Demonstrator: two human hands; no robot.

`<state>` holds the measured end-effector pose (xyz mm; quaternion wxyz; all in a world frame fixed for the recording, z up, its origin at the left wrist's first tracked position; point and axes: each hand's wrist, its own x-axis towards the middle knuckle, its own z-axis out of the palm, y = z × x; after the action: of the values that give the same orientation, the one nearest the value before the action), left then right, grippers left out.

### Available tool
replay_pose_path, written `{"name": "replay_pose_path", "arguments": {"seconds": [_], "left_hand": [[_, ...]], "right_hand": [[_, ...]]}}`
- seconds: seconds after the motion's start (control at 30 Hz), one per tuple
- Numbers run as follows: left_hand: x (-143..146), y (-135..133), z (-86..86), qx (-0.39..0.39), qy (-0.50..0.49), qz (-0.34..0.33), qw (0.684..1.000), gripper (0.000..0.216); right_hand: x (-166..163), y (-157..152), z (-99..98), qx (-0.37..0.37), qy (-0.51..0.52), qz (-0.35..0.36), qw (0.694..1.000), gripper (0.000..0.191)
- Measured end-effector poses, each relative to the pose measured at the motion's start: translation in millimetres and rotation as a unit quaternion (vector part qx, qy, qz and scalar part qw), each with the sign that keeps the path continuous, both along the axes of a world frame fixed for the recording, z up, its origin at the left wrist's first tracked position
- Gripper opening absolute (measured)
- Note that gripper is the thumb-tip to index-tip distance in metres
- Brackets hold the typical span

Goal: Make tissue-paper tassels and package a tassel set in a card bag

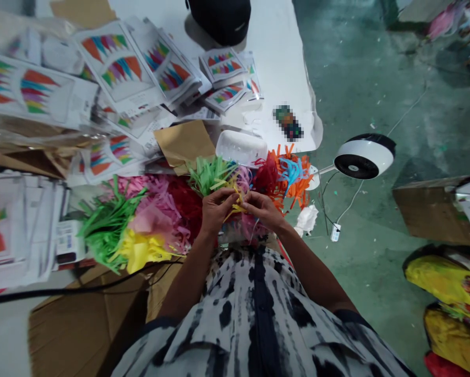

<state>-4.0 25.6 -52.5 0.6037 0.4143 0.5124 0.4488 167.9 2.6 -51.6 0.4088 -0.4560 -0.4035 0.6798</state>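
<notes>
My left hand (pixel 216 208) and my right hand (pixel 261 208) meet in front of my chest, both with fingers pinched on a small bunch of yellow and pink fringed tissue paper (pixel 239 203). Around them lie heaps of cut tissue fringe: green (pixel 209 174), pink (pixel 160 209), yellow (pixel 142 251), red and orange (pixel 282 175). What the fingertips grip underneath is partly hidden.
Packets printed with coloured fringe banners (pixel 112 63) cover the white table (pixel 274 47). A white plastic tray (pixel 240 146), brown paper (pixel 183 141) and a black cap (pixel 219 18) sit there too. A white fan (pixel 363 155) stands on the green floor; cardboard (pixel 81 324) lies lower left.
</notes>
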Motion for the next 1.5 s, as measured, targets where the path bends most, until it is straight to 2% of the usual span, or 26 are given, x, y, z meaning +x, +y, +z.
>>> {"name": "replay_pose_path", "arguments": {"seconds": [0.17, 0.37, 0.6, 0.8, 1.07, 1.2, 1.33, 1.43, 1.5], "left_hand": [[1.6, 5.6, 4.2, -0.016, -0.003, -0.007, 1.000, 0.030], [3.9, 6.5, -1.7, -0.026, -0.032, 0.007, 0.999, 0.029], [5.1, 10.3, -3.2, 0.012, -0.024, 0.044, 0.999, 0.029], [7.7, 11.2, -8.0, -0.012, -0.040, 0.075, 0.996, 0.031], [7.4, 7.7, -13.3, 0.009, -0.034, 0.065, 0.997, 0.029], [7.6, 5.7, -11.4, 0.003, -0.040, 0.041, 0.998, 0.028], [9.2, 2.8, -11.5, -0.002, -0.022, -0.042, 0.999, 0.030], [11.3, 1.1, -19.0, -0.007, -0.022, -0.101, 0.995, 0.033], [12.3, 1.4, -25.9, -0.016, -0.028, -0.118, 0.993, 0.036]], "right_hand": [[0.6, 1.2, 7.3, -0.029, 0.010, -0.015, 0.999, 0.051], [3.1, 2.1, 7.1, -0.073, 0.037, -0.020, 0.996, 0.051], [0.7, 4.0, -3.6, -0.027, -0.011, -0.016, 0.999, 0.049], [0.9, 3.2, -9.7, 0.020, -0.026, -0.047, 0.998, 0.043], [5.6, 2.3, -0.9, -0.082, 0.026, -0.072, 0.994, 0.046], [4.0, 3.2, -2.8, -0.062, 0.023, -0.067, 0.996, 0.046], [2.0, 3.2, -2.2, -0.054, 0.028, -0.066, 0.996, 0.046], [2.7, 1.5, -2.4, -0.075, 0.040, -0.068, 0.994, 0.044], [3.8, 0.7, -4.9, -0.085, 0.030, -0.064, 0.994, 0.042]]}}
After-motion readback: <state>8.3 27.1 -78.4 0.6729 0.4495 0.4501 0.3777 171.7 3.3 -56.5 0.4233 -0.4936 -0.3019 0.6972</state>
